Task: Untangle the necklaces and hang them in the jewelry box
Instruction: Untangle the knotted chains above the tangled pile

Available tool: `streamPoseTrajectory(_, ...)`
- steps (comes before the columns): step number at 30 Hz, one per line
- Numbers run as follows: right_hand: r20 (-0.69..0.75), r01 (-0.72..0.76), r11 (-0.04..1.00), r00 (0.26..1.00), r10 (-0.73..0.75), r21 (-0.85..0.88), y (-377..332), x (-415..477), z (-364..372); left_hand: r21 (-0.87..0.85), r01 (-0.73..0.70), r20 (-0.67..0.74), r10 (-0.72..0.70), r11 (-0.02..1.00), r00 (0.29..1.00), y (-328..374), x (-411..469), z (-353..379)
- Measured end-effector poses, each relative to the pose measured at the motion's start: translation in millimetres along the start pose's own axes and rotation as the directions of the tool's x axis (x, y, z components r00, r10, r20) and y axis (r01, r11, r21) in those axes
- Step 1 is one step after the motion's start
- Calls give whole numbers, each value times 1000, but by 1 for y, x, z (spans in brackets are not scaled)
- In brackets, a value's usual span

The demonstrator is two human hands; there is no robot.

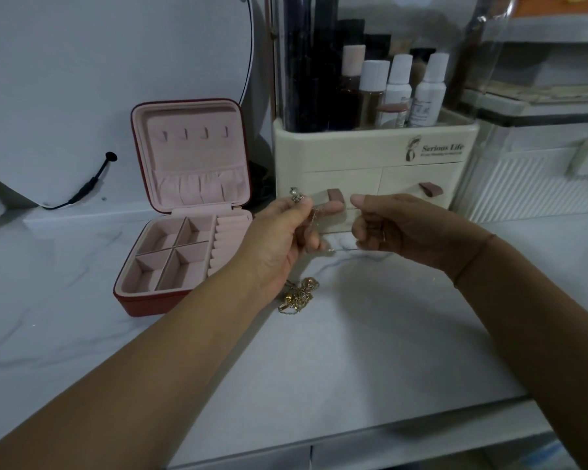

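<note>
Far left: a round white panel (116,62) leans against the wall, with a black cable (89,188) plugged into its lower edge.
Jewelry box (143,304): red outside, pink lining, standing open on the counter (353,351). Its tray compartments hold nothing that can be seen.
Hooks (194,133): a row of four small tabs in the raised lid, all bare, with a gathered pocket below them.
Left hand (286,232): raised above the counter, fingers curled. Thumb and forefinger pinch one end of a fine chain, and a small silver pendant (296,195) pokes out above the knuckles.
Gold tangle (299,296): a knotted clump of gold chains and beads on the counter, just beneath the left wrist and near the box's front right corner. No hand touches it.
Silver necklace (331,250): a thin strand drawn between the two hands, faint and hard to follow. Whether a knot remains in it cannot be told.
Right hand (394,228): level with the left, fingers curled in, pinching the other end of the strand.
Organizer (374,150): a cream drawer unit behind the hands, bottles standing on top.
Step in hand: by the look of it, freeing or straightening the silver necklace. Nothing is hung yet.
Next move: likely carrying the chain left to the lid. It calls for keeping the strand taut and looping it over one hook without snagging.
</note>
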State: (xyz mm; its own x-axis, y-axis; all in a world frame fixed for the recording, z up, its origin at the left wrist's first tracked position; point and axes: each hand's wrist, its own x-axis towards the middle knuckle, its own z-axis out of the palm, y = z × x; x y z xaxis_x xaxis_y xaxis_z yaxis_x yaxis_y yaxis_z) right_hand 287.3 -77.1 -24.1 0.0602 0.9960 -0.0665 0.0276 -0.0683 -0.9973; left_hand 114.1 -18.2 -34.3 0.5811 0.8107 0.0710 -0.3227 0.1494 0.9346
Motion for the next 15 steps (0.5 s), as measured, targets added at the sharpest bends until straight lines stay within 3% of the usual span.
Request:
streamPoseTrajectory(9, -9, -67, 998, 998, 67, -8, -9, -8, 2, 101, 79, -92, -70, 992, 993, -6, 3, -1)
streamPoseTrajectory(15, -65, -98, 992, 994, 93, -82, -6, -6, -10, 138, 58, -108, -43, 989, 993, -3, 3, -2)
